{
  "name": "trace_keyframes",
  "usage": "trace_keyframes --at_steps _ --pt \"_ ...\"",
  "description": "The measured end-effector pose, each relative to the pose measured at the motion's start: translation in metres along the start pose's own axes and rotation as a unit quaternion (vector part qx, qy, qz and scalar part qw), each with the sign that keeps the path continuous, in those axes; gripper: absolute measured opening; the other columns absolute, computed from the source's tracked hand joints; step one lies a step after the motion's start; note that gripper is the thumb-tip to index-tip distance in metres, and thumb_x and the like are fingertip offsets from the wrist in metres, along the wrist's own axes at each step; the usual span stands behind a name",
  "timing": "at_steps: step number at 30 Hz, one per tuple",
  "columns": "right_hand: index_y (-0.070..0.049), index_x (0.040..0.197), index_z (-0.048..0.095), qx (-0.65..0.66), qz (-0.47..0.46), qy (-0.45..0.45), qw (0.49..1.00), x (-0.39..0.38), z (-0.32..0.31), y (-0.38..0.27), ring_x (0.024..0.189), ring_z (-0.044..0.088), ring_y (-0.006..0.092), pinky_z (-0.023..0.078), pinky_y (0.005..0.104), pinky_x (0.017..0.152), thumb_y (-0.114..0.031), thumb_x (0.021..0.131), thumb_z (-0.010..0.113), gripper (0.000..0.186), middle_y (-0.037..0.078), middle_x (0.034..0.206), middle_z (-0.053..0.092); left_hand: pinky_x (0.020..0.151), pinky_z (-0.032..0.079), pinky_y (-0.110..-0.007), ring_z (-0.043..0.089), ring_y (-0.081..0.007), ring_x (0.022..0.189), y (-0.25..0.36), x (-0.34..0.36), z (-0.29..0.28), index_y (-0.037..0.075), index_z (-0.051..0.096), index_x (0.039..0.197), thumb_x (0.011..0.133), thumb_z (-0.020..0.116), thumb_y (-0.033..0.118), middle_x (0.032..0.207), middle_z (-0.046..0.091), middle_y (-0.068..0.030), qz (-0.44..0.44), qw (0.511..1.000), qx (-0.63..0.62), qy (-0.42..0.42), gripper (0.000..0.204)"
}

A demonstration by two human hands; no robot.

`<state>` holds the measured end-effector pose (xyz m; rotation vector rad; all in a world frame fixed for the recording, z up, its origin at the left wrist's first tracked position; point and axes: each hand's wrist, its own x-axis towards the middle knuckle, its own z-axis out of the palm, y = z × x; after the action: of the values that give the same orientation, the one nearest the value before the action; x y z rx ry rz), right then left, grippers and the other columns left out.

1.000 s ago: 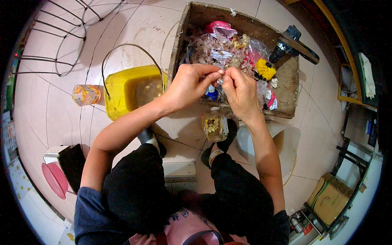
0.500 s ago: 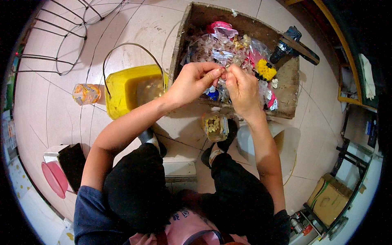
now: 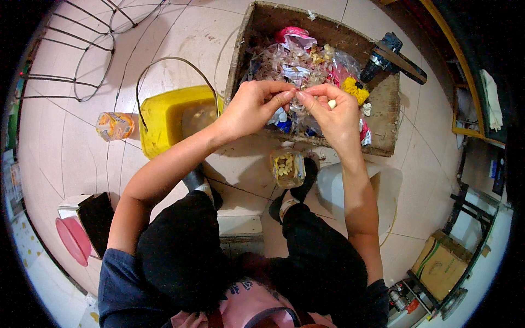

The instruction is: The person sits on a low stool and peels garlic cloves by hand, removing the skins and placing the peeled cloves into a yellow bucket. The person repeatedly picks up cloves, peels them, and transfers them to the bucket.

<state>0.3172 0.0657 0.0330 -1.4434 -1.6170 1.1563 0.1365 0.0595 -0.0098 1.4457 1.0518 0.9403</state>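
Observation:
My left hand [image 3: 257, 109] pinches a tiny piece, likely skin, too small to make out, over the worn box [image 3: 391, 136] of papery peelings and crumpled wrappers. My right hand [image 3: 333, 117] meets its fingertips, closed, with a pale peeled garlic clove [image 3: 331, 104] showing between its fingers. Below them a clear container [image 3: 287, 167] holds several pale cloves. Left of the box stands a yellow bucket [image 3: 158, 120] with cloudy water and cloves in it.
A cordless drill [image 3: 383, 57] and yellow brush [image 3: 355, 88] lie at the box's right. An orange-patterned jar [image 3: 115, 127], wire rack [image 3: 95, 60] and pink basin [image 3: 71, 240] are to the left. A white translucent tub [image 3: 331, 188] sits under my right forearm; a cardboard box [image 3: 437, 265] lies lower right.
My right hand has shifted right and turned, its fingers loosening so the pale clove now shows. My left hand has moved slightly up, still at the right hand's fingertips.

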Motion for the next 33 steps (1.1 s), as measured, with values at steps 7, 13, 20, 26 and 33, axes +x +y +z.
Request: trace_keyframes --at_steps 7,13,20,26,33 --pt "-0.007 0.078 0.064 -0.182 -0.219 -0.009 0.959 -0.004 -0.001 -0.008 0.05 0.053 0.0185 0.042 0.032 0.049 -0.016 0.078 0.071 0.011 0.006 0.06 0.056 0.046 0.028 -0.018 0.039 -0.0023 0.054 0.015 0.006 -0.023 0.008 0.069 0.098 0.088 0.064 0.033 0.074 0.057 0.0067 -0.258 0.945 -0.171 -0.107 0.028" --pt "-0.008 0.085 0.065 -0.279 -0.167 0.133 0.936 0.008 -0.012 0.007 0.054 0.057 0.0233 0.044 0.0345 0.051 -0.018 0.08 0.07 0.012 0.008 0.065 0.059 0.042 0.028 -0.017 0.038 -0.0003 0.05 0.005 0.004 -0.024 0.008 0.063 0.102 0.093 0.057 0.029 0.088 0.067 -0.0009 -0.27 0.909 -0.303 -0.09 0.023" --pt "-0.01 0.087 0.071 -0.198 -0.153 0.018 0.968 -0.003 0.006 -0.003 0.055 0.056 0.0212 0.043 0.0333 0.051 -0.021 0.078 0.072 0.014 0.008 0.066 0.06 0.041 0.027 -0.018 0.036 -0.0014 0.049 0.009 0.0 -0.004 0.01 0.055 0.098 0.095 0.054 0.028 0.075 0.057 0.0045 -0.243 0.926 -0.289 0.006 0.018" --pt "-0.006 0.081 0.069 -0.189 -0.172 0.026 0.966 -0.004 0.013 0.002 0.055 0.056 0.0209 0.044 0.0339 0.053 -0.015 0.077 0.07 0.01 0.008 0.066 0.059 0.042 0.027 -0.019 0.038 -0.0015 0.051 0.002 -0.001 -0.001 0.009 0.053 0.095 0.095 0.054 0.025 0.07 0.049 0.0064 -0.166 0.971 -0.17 0.006 0.015" --pt "-0.005 0.072 0.059 -0.157 -0.152 0.045 0.975 -0.003 0.018 0.004 0.054 0.056 0.0221 0.043 0.035 0.051 -0.012 0.074 0.068 0.012 0.008 0.063 0.057 0.046 0.031 -0.018 0.042 -0.0003 0.057 -0.005 -0.001 0.002 0.006 0.057 0.098 0.095 0.055 0.023 0.074 0.055 0.0058 -0.114 0.982 -0.152 -0.005 0.018"
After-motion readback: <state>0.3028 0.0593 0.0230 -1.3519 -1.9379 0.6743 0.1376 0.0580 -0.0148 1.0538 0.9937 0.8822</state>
